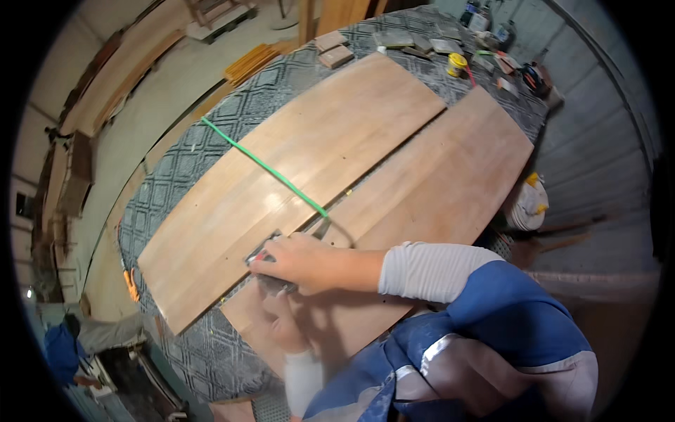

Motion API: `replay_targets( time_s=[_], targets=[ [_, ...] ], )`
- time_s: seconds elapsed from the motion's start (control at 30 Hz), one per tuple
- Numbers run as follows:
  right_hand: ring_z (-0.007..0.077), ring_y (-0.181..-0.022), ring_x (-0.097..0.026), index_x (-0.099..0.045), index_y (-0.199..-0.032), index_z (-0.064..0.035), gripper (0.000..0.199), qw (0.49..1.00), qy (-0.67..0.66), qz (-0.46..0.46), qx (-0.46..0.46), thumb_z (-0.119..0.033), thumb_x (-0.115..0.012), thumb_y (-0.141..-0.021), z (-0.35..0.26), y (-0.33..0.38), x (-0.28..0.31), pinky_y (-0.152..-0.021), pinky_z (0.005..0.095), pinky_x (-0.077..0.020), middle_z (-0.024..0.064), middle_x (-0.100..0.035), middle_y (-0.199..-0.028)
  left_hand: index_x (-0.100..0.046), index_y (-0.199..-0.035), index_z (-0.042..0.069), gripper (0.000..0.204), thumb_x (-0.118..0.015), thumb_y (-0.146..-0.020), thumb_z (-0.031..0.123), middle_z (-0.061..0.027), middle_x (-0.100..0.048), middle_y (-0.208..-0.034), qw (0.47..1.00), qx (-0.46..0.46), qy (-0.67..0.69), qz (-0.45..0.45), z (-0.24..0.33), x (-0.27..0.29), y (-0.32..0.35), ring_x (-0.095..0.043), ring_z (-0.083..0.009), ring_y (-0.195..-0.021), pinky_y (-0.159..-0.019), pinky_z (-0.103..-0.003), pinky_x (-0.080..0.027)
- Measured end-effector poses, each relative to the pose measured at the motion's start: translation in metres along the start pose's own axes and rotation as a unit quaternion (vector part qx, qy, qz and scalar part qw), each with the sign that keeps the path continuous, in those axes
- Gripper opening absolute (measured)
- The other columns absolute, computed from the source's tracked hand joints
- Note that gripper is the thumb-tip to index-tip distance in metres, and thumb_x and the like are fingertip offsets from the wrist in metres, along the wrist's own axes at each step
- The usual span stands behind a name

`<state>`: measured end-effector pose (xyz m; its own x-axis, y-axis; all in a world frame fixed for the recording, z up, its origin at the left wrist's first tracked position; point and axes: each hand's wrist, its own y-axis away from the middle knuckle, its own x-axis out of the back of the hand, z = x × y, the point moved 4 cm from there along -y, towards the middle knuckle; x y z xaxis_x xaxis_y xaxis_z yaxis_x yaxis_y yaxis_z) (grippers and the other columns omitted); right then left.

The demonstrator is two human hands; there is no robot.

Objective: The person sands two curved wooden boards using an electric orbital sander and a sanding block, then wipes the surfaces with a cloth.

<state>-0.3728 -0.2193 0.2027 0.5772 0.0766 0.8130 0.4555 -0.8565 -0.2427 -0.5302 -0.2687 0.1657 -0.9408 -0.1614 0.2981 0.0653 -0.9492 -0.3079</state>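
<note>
Two long pale wooden panels lie side by side, a far panel [281, 162] and a near panel [450, 183], with a narrow dark gap between them. My right hand [302, 261] is closed over a small dark sander [275, 283] with a squarish base, at the gap near the panels' left ends. A green hose [264, 165] crosses the far panel and ends close to my right wrist. My left hand [283, 327] is just below the sander, over the near panel; motion smears its fingers, so I cannot tell whether it touches the tool.
A patterned grey cloth [186, 165] covers the table. Sanding blocks [334, 49], a yellow tub [456, 65] and several bottles [481, 17] stand at the far end. A white bucket [527, 204] is at the right; another person [63, 344] shows at lower left.
</note>
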Motion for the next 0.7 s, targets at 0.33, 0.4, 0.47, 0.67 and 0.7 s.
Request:
replay_targets(
  time_s=[0.33, 0.4, 0.47, 0.67, 0.7],
  targets=[
    [0.0353, -0.092, -0.066, -0.052, -0.131, -0.0117, 0.072, 0.997, 0.064, -0.042, 0.025, -0.02, -0.083, -0.066, 0.082, 0.022, 0.076, -0.074, 0.041, -0.0532, 0.0179, -0.061, -0.104, -0.063, -0.108, 0.001, 0.024, -0.076, -0.088, 0.0, -0.0089, -0.061, -0.108, 0.994, -0.026, -0.001, 0.104, 0.033, -0.114, -0.005, -0.057, -0.0183, -0.102, -0.094, -0.032, -0.046],
    [0.035, -0.092, -0.066, -0.052, -0.131, -0.0117, 0.072, 0.995, 0.061, -0.054, 0.05, -0.022, -0.083, -0.067, 0.102, 0.016, 0.081, -0.074, 0.0411, -0.0537, 0.0182, -0.061, -0.105, -0.064, -0.103, 0.001, 0.021, -0.077, -0.087, 0.001, -0.0093, -0.06, -0.105, 0.997, -0.003, 0.012, 0.074, 0.027, -0.125, -0.018, -0.057, -0.0197, -0.101, -0.095, -0.032, -0.045],
    [0.036, -0.095, -0.067, -0.052, -0.132, -0.0119, 0.071, 0.991, 0.099, -0.074, 0.057, -0.025, -0.083, -0.07, 0.125, 0.008, 0.085, -0.076, 0.0421, -0.0544, 0.0183, -0.061, -0.105, -0.065, -0.102, 0.001, 0.017, -0.076, -0.089, 0.004, -0.0104, -0.061, -0.106, 0.999, -0.029, -0.007, 0.027, 0.02, -0.141, -0.042, -0.057, -0.0227, -0.102, -0.096, -0.034, -0.045],
    [0.036, -0.108, -0.064, -0.051, -0.134, -0.0138, 0.077, 0.944, 0.253, -0.205, 0.061, -0.023, -0.087, -0.066, 0.201, -0.055, 0.149, -0.087, 0.0456, -0.0528, 0.016, -0.058, -0.119, -0.049, -0.137, -0.003, 0.048, -0.055, -0.103, 0.03, -0.0219, -0.048, -0.143, 0.944, 0.031, -0.328, 0.027, -0.114, -0.106, -0.12, -0.043, -0.0355, -0.137, -0.115, -0.044, -0.033],
    [0.0341, -0.112, -0.062, -0.051, -0.135, -0.0144, 0.08, 0.926, 0.292, -0.23, 0.064, -0.022, -0.088, -0.065, 0.21, -0.073, 0.158, -0.09, 0.045, -0.0518, 0.0152, -0.058, -0.122, -0.045, -0.143, -0.003, 0.053, -0.052, -0.105, 0.033, -0.0217, -0.044, -0.149, 0.907, 0.063, -0.416, 0.016, -0.142, -0.092, -0.124, -0.038, -0.0349, -0.142, -0.118, -0.045, -0.029]
  ],
)
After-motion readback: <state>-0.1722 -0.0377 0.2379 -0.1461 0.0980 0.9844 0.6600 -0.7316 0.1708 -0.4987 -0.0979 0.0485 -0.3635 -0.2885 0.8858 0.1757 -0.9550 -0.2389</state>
